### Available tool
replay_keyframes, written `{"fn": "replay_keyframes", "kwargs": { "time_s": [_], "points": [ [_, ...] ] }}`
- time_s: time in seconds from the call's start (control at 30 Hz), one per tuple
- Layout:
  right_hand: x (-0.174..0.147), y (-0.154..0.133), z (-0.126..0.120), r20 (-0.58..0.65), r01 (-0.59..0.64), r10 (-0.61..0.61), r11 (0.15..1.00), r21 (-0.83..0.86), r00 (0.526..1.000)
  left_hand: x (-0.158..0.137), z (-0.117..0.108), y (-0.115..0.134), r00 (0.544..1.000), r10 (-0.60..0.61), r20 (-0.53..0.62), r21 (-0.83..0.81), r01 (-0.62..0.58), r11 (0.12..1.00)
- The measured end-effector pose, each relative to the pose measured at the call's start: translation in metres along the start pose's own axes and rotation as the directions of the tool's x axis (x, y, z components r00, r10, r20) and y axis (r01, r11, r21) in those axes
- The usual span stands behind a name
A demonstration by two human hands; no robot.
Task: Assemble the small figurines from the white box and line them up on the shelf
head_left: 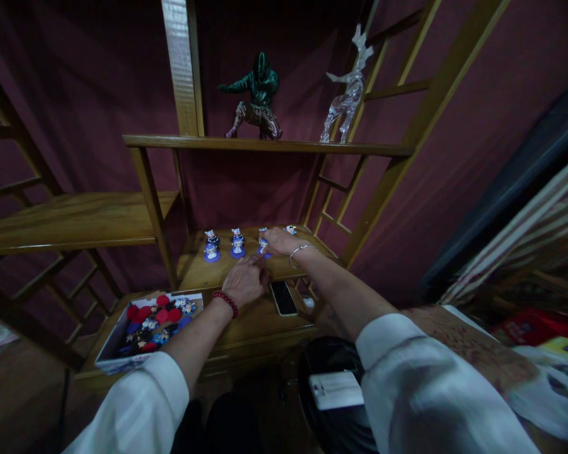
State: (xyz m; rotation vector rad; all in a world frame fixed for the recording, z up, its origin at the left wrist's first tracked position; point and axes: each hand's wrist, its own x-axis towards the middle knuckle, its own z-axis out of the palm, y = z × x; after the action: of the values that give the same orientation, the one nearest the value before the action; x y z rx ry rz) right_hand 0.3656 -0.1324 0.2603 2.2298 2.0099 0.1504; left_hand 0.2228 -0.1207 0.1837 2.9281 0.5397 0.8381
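My right hand (280,241) reaches over the wooden shelf (201,271), its fingers closed around a small figurine on a purple base (264,248). My left hand (246,279), wearing a red bead bracelet, rests at the shelf's front edge, fingers loosely stretched toward that figurine and holding nothing visible. To its left stand two more purple-based figurines, one in the middle (237,247) and one at the left (211,253). Small dark-and-white figurines, one at the left (211,236) and one in the middle (236,232), stand behind them. A white-topped figurine (291,229) is partly hidden behind my right hand.
A phone (283,298) lies on the lower ledge. At left, an open box (108,353) holds several red, blue and black figurines. Above, a dark green crouching statue (261,94) and a clear deer statue (348,94) stand on the upper shelf (265,145). A black stool (334,353) carries a white object.
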Motion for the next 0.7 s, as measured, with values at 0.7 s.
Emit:
{"fn": "replay_keyframes", "kwargs": {
  "time_s": [0.7],
  "points": [
    [-0.005, 0.008, 0.008, -0.066, -0.002, 0.014, 0.984, 0.176, 0.998, 0.001, -0.005, 0.004, 0.999, -0.022, 0.024, 0.013, 0.022, 1.000]
  ]
}}
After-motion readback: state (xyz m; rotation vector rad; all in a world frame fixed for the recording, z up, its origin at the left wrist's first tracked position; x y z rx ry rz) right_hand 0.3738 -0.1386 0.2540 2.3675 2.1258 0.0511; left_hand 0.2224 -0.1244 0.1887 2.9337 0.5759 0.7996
